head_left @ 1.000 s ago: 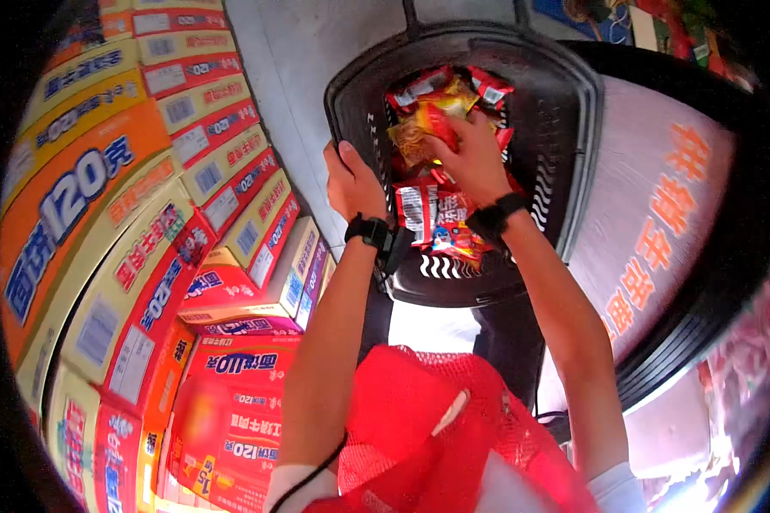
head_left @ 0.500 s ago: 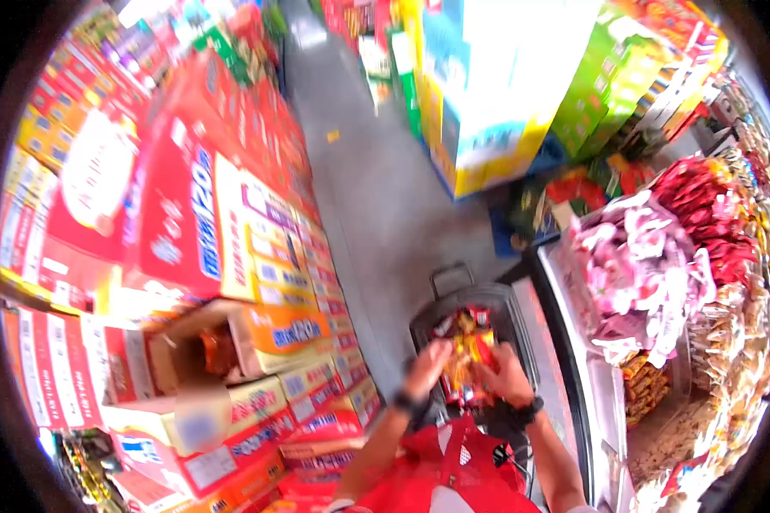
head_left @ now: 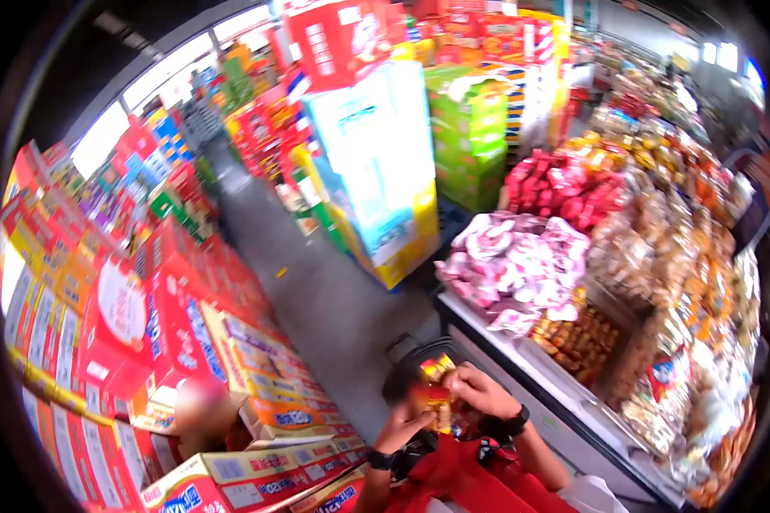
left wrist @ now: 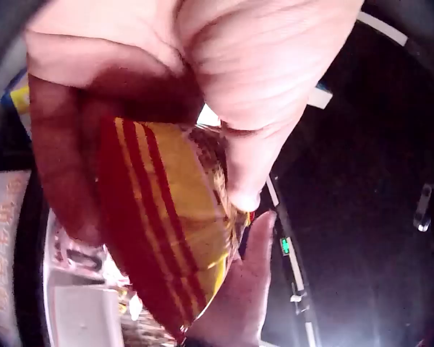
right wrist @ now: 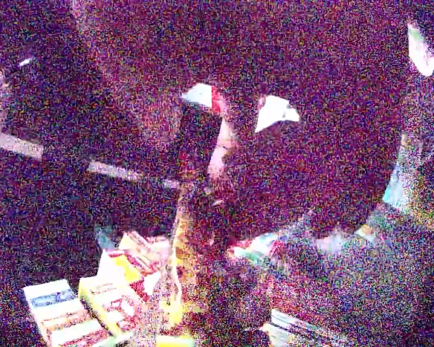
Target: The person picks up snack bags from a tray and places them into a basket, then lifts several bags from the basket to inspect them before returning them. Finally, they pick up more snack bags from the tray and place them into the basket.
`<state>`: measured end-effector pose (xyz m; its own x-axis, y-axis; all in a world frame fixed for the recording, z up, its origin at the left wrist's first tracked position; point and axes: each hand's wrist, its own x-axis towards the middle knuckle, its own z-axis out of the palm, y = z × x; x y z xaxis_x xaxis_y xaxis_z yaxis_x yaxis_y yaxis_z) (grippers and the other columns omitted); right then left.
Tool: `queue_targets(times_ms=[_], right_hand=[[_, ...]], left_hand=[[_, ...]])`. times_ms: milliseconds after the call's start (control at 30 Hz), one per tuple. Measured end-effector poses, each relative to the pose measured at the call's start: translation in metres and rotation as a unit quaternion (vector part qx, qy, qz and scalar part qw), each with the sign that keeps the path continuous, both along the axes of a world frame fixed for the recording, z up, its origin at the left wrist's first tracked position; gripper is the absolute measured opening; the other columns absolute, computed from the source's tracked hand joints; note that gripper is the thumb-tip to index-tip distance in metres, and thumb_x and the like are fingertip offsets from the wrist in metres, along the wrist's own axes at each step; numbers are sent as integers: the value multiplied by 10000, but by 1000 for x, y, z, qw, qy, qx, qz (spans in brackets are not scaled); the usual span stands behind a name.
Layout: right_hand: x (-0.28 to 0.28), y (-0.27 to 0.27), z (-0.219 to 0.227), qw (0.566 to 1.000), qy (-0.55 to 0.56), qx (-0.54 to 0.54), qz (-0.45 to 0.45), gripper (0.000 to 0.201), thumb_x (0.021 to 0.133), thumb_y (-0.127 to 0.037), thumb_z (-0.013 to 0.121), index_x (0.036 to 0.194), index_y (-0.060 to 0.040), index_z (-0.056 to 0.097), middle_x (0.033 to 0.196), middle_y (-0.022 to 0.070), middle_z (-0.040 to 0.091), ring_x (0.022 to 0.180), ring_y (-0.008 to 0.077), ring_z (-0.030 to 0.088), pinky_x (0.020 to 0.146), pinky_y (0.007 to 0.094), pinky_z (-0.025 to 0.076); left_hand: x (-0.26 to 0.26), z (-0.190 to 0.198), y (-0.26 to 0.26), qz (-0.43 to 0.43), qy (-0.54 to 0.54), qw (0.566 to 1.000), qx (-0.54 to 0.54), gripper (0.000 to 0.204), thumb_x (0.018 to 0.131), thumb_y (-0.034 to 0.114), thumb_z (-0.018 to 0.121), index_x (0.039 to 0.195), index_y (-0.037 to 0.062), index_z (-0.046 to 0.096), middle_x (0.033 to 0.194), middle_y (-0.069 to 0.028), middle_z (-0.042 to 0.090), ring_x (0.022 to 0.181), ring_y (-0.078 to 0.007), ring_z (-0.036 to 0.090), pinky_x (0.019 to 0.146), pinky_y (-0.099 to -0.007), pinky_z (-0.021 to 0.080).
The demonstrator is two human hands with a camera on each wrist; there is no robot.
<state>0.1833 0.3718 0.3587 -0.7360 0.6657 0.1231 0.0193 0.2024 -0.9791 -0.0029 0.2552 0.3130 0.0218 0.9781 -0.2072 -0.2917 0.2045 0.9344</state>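
A red-and-yellow snack packet [head_left: 439,403] with a clear part is held between both hands, close in front of the body. My left hand [head_left: 405,427] grips its left side; in the left wrist view the packet [left wrist: 159,224] lies between the thumb and curled fingers. My right hand [head_left: 486,395] pinches its upper right edge, fingers bent. The right wrist view is dark and grainy, hiding most of that grip. Below the hands is a black shopping basket [head_left: 416,353], partly covered by them.
Stacked noodle cartons [head_left: 295,419] line the left, one with its top open. On the right stands a display counter heaped with pink-and-white packets [head_left: 522,265] and other bagged snacks [head_left: 659,231]. A grey aisle floor [head_left: 316,291] runs ahead between them, past a tall bright carton stack [head_left: 376,162].
The head view has lifted from the basket toward the aisle and counter. Earlier the right hand reached among packets in the basket while the left was at its rim; now both hold one packet.
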Motion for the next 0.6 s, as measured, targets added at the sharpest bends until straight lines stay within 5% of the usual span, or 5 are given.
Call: queue_targets(times_ms=[33,167,400,467,600], right_hand=[[10,2,-2,996,84,-29,-10,213,954,-205,488,936,-18,589,926,57,562,891,154,527,835,287,410],[63,-4,6,982,98,-80,-139,174,957,-164,487,1023,-23,565,981,14,566,944,93,504,862,252,404],[117,-23,34,934,226,-238,-140,538,884,-38,568,1360,-82,321,1227,71,511,1118,142,491,959,301,388],[124,-26,27,917,231,-310,-95,531,875,-36,577,1352,-70,347,1219,69,529,1106,152,513,962,314,402],[103,-48,39,888,270,-331,-173,489,879,-71,582,1322,-36,376,1207,77,549,1102,167,532,947,335,427]], left_hand=[[8,-10,-8,46,115,992,7,325,871,216,635,1111,27,521,964,-8,593,883,-77,553,719,-244,478],[57,-30,-9,141,-139,980,-18,394,941,357,481,1234,99,426,1106,-78,587,947,-233,613,599,-374,532],[103,-32,8,51,23,995,83,339,916,127,527,1237,78,431,1221,-87,513,1110,-238,528,908,-387,476],[108,6,14,59,-231,970,-40,392,892,73,549,1260,85,415,1234,-91,508,1141,-234,504,932,-384,460],[98,26,21,-10,-232,973,-3,456,900,61,530,1314,130,352,1302,-105,476,1168,-237,498,914,-376,479]])
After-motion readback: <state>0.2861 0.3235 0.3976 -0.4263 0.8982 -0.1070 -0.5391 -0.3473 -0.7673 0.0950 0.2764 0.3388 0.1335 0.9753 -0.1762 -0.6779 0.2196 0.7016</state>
